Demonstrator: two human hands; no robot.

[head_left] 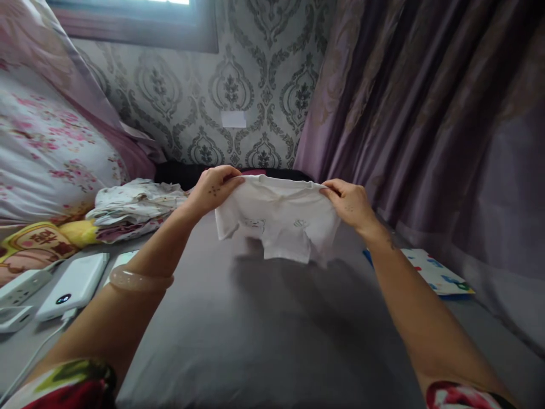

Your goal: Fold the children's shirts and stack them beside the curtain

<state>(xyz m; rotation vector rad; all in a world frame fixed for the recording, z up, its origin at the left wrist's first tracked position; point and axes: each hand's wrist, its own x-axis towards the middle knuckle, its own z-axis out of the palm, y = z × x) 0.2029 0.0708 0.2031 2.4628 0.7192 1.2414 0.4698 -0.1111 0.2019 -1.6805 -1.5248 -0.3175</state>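
Both hands hold up a small white baby shirt (281, 210) by its shoulders, stretched out above the grey bed sheet (264, 341). My left hand (217, 187) pinches the shoulder on the left side of the neckline, fingers closed on the cloth. At the opposite shoulder, my right hand (347, 201) grips with thumb and fingers together. Faint small drawings show on the shirt's front. Its lower part hangs in the air and casts a shadow on the sheet. A pale bangle (140, 280) circles my left forearm.
At left lie a pile of folded clothes (136, 204), a yellow plush item (46, 241), a white power bank (76, 284) with a cable, and a power strip (23, 287). A patterned folded item (438, 272) rests at right beside purple curtains (409, 102). Papered wall (183, 85) stands behind.
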